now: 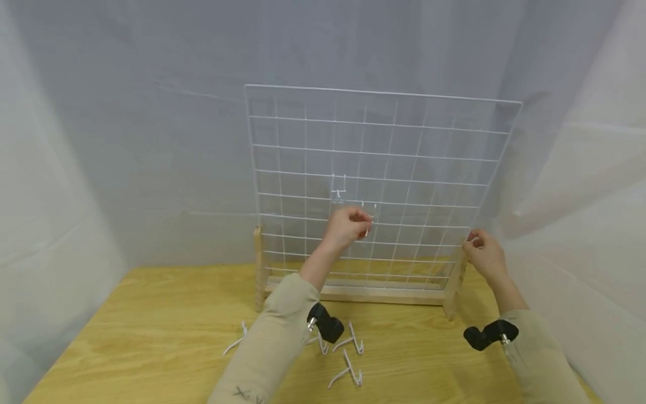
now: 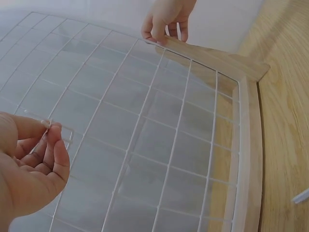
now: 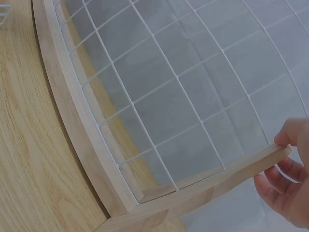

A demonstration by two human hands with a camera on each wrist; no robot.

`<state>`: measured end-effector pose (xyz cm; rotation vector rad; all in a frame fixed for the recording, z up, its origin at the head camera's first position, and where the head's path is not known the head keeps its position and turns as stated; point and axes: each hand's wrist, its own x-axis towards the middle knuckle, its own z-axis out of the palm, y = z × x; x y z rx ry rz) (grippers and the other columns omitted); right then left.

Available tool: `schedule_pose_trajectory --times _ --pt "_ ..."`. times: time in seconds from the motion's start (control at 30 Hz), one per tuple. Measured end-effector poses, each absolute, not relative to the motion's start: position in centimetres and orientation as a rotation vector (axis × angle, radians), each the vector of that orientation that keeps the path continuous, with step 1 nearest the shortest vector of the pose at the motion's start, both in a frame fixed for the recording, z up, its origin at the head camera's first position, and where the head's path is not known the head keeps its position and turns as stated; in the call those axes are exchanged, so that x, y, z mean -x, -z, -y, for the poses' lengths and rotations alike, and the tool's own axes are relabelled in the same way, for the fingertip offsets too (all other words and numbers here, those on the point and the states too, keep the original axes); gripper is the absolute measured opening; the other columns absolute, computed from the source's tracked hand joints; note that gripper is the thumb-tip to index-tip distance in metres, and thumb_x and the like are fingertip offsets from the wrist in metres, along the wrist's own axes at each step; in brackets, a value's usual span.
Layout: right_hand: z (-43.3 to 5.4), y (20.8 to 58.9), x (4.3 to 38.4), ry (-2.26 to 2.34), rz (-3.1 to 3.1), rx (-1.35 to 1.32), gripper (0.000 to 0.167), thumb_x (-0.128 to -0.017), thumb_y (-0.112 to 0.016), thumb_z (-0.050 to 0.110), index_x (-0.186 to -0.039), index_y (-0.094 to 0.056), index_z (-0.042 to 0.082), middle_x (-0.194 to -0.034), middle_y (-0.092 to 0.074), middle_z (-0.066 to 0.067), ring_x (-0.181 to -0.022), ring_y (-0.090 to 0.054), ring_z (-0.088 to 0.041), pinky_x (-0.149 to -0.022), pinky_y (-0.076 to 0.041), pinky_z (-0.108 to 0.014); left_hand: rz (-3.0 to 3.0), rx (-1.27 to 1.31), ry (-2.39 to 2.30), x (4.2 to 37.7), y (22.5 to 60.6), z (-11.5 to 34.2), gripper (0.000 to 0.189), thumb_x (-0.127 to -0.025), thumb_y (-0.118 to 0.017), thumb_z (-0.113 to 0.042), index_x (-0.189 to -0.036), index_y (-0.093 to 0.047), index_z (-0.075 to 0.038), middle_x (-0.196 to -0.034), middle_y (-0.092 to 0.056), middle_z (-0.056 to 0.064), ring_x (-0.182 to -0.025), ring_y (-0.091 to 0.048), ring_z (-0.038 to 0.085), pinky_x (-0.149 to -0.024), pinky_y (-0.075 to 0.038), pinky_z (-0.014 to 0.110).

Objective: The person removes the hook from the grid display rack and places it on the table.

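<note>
One white wire hook (image 2: 72,135) was held near the middle of the head view, pinched between the thumb and fingertips of the left hand (image 1: 348,227). Its two upper prongs were brought up to a horizontal wire of the white wire grid panel (image 1: 383,94); whether they were hooked over it could not be told. A second hook (image 1: 338,193) was hung on the panel, just above the left hand in the frame. The panel was held up by a pale wooden stand (image 1: 383,294), whose base bar was seen below the centre. At the right of the frame, the top of the stand's upright was gripped by the right hand (image 1: 485,255), with the thumb on one side and the curled fingers on the other. Four loose hooks (image 1: 351,370) were spread on the wood-grain table (image 1: 166,314) at bottom centre; the leftmost was partly covered by the left sleeve (image 1: 272,342), another by a black wrist mount (image 1: 327,324). At lower right, a similar mount (image 1: 489,335) was carried at the right sleeve (image 1: 542,359). The table was backed by pale sheeting (image 1: 151,140).
</note>
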<state>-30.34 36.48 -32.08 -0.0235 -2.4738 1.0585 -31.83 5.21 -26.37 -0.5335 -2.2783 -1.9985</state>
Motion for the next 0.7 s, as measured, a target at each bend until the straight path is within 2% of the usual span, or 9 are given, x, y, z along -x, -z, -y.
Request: schedule_pose_trajectory --times 0.13,0.3,0.57,0.7 --pt "-36.6 32.0 30.2 -1.046 2.477 0.015 0.018 -0.089 -0.046 0.010 -0.101 -0.048 -0.004 -0.096 -0.047 -0.022 -0.072 -0.050 -0.019 -0.054 -0.047 -0.019 2.335 0.522 1.973 31.5 26.7 -4.8 0.007 -0.078 -0.065 0.007 -0.082 -0.059 0.006 -0.062 -0.053 0.001 -0.055 -0.049 0.009 -0.054 -0.044 0.018" --pt "-36.8 31.9 30.1 -1.024 2.477 0.007 0.019 -0.090 -0.046 0.010 -0.101 -0.048 -0.004 -0.096 -0.048 -0.021 -0.070 -0.051 -0.017 -0.053 -0.046 -0.020 2.372 0.555 1.956 31.3 27.4 -4.2 0.008 -0.079 -0.064 0.006 -0.085 -0.059 0.007 -0.065 -0.055 0.002 -0.056 -0.050 0.010 -0.055 -0.045 0.019" --pt "-36.8 31.7 30.1 -1.007 2.467 0.020 0.017 -0.089 -0.047 0.011 -0.099 -0.048 -0.003 -0.091 -0.048 -0.017 -0.062 -0.050 -0.007 -0.050 -0.044 -0.022 2.429 0.581 1.897 30.7 28.5 -2.7 0.011 -0.079 -0.064 0.006 -0.088 -0.060 0.007 -0.066 -0.055 0.003 -0.057 -0.050 0.011 -0.056 -0.045 0.023" --pt "-36.8 31.7 30.1 -1.001 2.470 0.025 0.017 -0.089 -0.047 0.011 -0.100 -0.048 -0.003 -0.092 -0.048 -0.018 -0.062 -0.050 -0.007 -0.050 -0.044 -0.022 2.450 0.576 1.900 30.4 29.1 -1.9 0.011 -0.080 -0.065 0.005 -0.089 -0.060 0.006 -0.068 -0.056 0.004 -0.058 -0.051 0.011 -0.060 -0.048 0.028"
